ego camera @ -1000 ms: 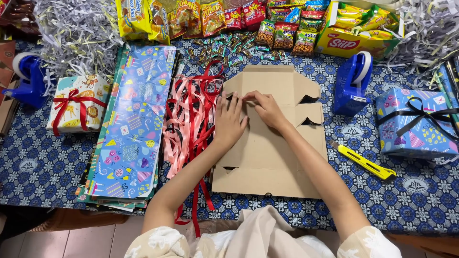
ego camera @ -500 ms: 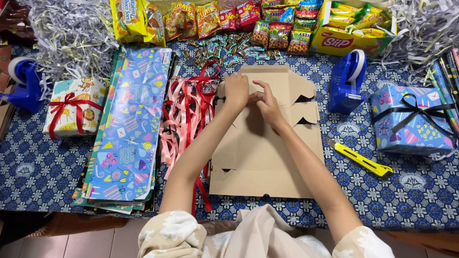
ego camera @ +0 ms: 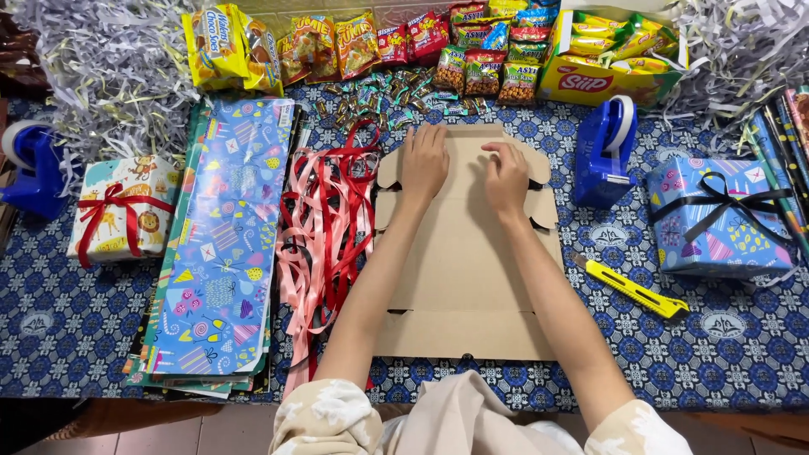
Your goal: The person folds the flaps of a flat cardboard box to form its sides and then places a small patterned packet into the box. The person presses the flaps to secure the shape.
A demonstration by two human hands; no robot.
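Left to right: two blue tape dispensers, one at the far left (ego camera: 29, 164), one right of centre (ego camera: 608, 152). Two wrapped gifts, one with a red bow (ego camera: 118, 211), one blue with a black bow (ego camera: 720, 215). One stack of wrapping paper (ego camera: 219, 253), one pile of red and pink ribbons (ego camera: 324, 227). Your left hand (ego camera: 424, 162) and right hand (ego camera: 508, 175) lie flat, fingers spread, gripping nothing, on one flat cardboard box (ego camera: 468, 286) at centre of the blue patterned tablecloth (ego camera: 50, 329). One yellow cutter (ego camera: 628, 288). Snack packets (ego camera: 354, 42) line the back edge.

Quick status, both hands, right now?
Left hand: open, palm flat on the far end of the flat brown cardboard box blank, holding nothing.
Right hand: open, fingers pressing the same cardboard, holding nothing.
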